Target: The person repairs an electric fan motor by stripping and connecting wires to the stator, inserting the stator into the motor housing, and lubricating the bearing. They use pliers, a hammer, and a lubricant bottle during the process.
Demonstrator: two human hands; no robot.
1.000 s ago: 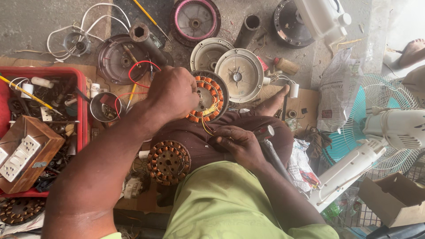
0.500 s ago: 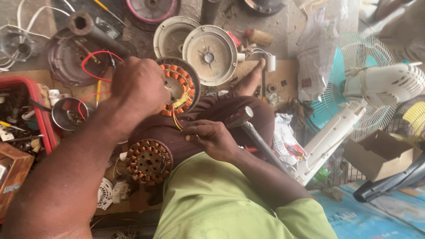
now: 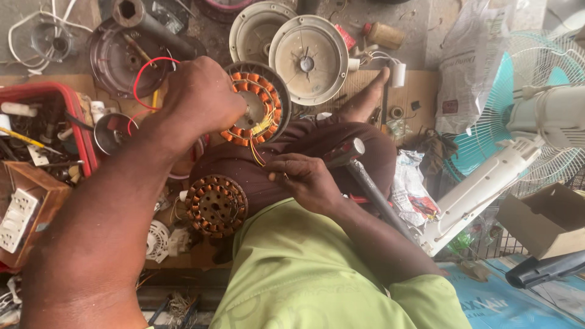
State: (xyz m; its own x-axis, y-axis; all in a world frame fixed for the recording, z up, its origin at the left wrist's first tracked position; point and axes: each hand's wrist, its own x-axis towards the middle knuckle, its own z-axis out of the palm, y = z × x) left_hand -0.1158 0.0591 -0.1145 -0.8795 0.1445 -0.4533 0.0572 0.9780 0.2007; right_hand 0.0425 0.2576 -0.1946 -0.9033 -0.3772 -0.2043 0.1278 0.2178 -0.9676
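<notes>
My left hand (image 3: pixel 201 100) grips the left rim of a round fan stator (image 3: pixel 259 103) with orange copper windings, propped on my knee. My right hand (image 3: pixel 301 180) rests on my thigh just below it, fingers pinched on the thin yellow wires (image 3: pixel 259 149) hanging from the stator. A second stator (image 3: pixel 216 205) with dark copper coils lies beside my left thigh. A hammer (image 3: pixel 359 167) leans across my right leg, close to my right wrist.
Round fan covers (image 3: pixel 311 58) and a dark motor housing (image 3: pixel 119 58) lie ahead on the floor. A red tray (image 3: pixel 82 131) of tools and a wooden switch box (image 3: pixel 24 210) sit on the left. A white standing fan (image 3: pixel 506 158) and a cardboard box (image 3: pixel 545 219) are on the right.
The view has shifted right and slightly down. My left hand stays on the stator rim, and my right hand keeps hold of the yellow wires.
</notes>
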